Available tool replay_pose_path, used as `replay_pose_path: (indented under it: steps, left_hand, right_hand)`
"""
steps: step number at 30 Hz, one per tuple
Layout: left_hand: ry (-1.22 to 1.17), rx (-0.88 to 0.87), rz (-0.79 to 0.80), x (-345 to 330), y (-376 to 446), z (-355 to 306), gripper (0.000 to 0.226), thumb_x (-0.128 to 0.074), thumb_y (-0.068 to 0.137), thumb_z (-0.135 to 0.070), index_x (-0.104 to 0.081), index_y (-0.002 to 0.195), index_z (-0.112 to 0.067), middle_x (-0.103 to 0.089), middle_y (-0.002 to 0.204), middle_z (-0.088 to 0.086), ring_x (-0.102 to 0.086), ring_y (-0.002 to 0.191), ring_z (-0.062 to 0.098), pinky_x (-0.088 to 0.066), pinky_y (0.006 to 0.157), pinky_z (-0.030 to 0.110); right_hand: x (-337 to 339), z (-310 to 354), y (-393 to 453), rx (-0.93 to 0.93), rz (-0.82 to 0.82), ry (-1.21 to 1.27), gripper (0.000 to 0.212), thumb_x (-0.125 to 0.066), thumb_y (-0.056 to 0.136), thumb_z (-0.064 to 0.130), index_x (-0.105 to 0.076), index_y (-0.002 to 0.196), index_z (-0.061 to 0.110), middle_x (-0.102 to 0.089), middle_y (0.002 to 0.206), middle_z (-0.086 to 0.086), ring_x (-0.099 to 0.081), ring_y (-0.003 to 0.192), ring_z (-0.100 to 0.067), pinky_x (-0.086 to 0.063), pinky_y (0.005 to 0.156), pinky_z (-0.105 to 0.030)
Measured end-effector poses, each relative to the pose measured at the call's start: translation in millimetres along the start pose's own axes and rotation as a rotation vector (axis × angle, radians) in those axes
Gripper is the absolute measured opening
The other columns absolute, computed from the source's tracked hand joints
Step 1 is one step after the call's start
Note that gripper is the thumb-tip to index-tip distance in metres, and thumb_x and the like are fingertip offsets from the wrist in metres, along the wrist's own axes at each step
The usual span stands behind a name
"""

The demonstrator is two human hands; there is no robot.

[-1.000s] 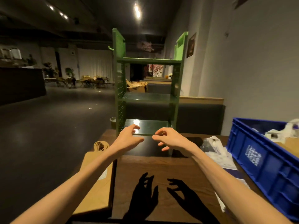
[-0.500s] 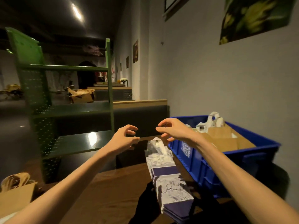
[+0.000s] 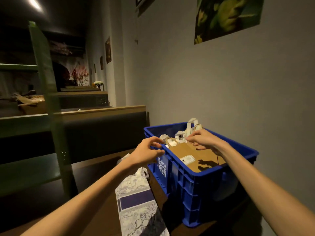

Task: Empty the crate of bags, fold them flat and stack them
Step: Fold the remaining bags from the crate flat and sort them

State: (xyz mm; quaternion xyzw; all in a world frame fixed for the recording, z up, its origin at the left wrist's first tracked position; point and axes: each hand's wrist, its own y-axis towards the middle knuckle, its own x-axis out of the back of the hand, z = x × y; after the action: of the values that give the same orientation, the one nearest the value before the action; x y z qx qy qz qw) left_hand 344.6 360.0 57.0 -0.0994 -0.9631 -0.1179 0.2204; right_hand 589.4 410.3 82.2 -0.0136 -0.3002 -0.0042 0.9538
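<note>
**Ana:** Head view first: where are the bags?

**Ben:** Mostly in the blue crate [image 3: 187,181], which stands on the wooden surface [image 3: 102,212] near the wall. A flat brown paper bag [image 3: 192,155] lies on top, with white handles [image 3: 189,128] sticking up behind it.

**Ana:** And the hands?

**Ben:** The right hand [image 3: 202,140] hovers over the brown bag, fingers loosely curled, gripping nothing. The left hand [image 3: 146,154] is at the crate's near rim, fingers half spread and empty.

**Ana:** Anything outside the crate?

**Ben:** A patterned white-and-purple bag [image 3: 136,206] lies flat just left of it, beside a green shelf rack [image 3: 51,106].
</note>
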Motion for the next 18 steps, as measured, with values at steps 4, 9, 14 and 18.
replay_pose_path:
  steps: [4,9,14,18]
  left_hand:
    - [0.08,-0.086,-0.037,-21.6,40.9,4.3,0.029,-0.064,0.092,-0.01,-0.065,0.118,-0.021,-0.063,0.113,-0.002,-0.064,0.098,0.008,-0.053,0.067,0.016]
    - [0.141,-0.163,-0.132,-45.8,81.4,13.9,0.03,-0.061,0.088,-0.003,-0.068,0.115,-0.015,-0.068,0.114,0.002,-0.063,0.105,0.012,-0.055,0.088,0.026]
    - [0.295,-0.203,-0.171,-55.3,107.4,33.7,0.028,-0.063,0.087,-0.009,-0.069,0.107,-0.029,-0.063,0.116,-0.009,-0.059,0.097,0.007,-0.053,0.088,0.031]
    - [0.331,-0.227,-0.15,-58.1,115.6,39.5,0.024,-0.066,0.088,-0.017,-0.069,0.102,-0.037,-0.062,0.113,-0.013,-0.059,0.093,0.006,-0.055,0.086,0.035]
  right_hand:
    - [5.0,-15.9,37.7,-0.117,0.073,-0.122,0.031,-0.065,0.095,0.025,-0.058,0.121,0.011,-0.059,0.101,-0.005,-0.053,0.084,-0.015,-0.049,0.069,-0.026]
    - [-6.6,-23.2,70.2,-0.144,0.201,-0.511,0.058,-0.063,0.096,0.037,-0.044,0.143,0.008,-0.051,0.141,-0.012,-0.049,0.132,-0.028,-0.044,0.104,-0.037]
    - [-18.6,-50.7,90.0,-0.265,0.206,-0.761,0.097,-0.076,0.075,0.062,-0.036,0.149,0.013,-0.04,0.154,-0.012,-0.041,0.138,-0.032,-0.037,0.111,-0.044]
    - [-16.5,-64.6,100.4,-0.284,0.166,-0.968,0.12,-0.076,0.058,0.078,-0.033,0.151,0.016,-0.03,0.159,-0.015,-0.024,0.147,-0.039,-0.013,0.116,-0.064]
